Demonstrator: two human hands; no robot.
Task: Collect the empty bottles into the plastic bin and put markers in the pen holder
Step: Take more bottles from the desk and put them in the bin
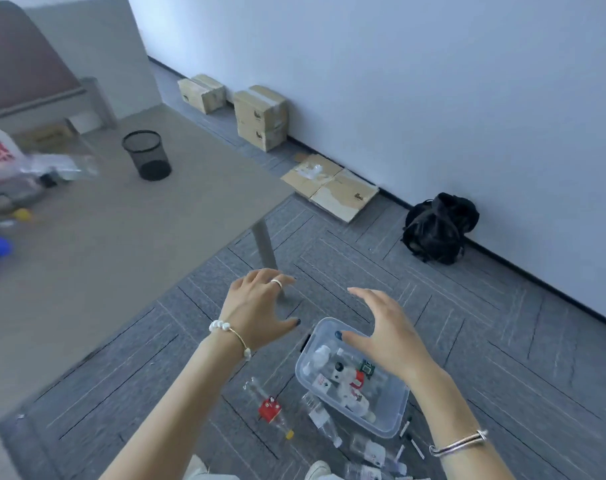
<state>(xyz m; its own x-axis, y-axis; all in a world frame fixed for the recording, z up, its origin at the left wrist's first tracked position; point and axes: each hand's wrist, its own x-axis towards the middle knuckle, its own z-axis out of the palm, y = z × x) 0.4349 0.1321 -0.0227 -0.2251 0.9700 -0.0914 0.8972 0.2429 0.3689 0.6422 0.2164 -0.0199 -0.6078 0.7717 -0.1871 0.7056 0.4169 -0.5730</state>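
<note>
A clear plastic bin [388,415] sits on the carpet and holds several empty bottles. Beside it on the floor lie a red-labelled bottle with a yellow cap [268,408], a clear bottle [320,419] and more bottles [372,452] near my feet. A few markers [407,434] lie to the right of the bin's near corner. A black mesh pen holder [148,154] stands on the table. My left hand [260,306] hovers open above the floor, left of the bin. My right hand [384,332] hovers open over the bin's far end. Neither hand holds anything.
A beige table [97,251] fills the left side, with one leg [265,245] near my left hand. Blurred bags and bottles [14,174] clutter its far left. Cardboard boxes [260,116], flattened cardboard [329,185] and a black bag [436,230] lie along the wall.
</note>
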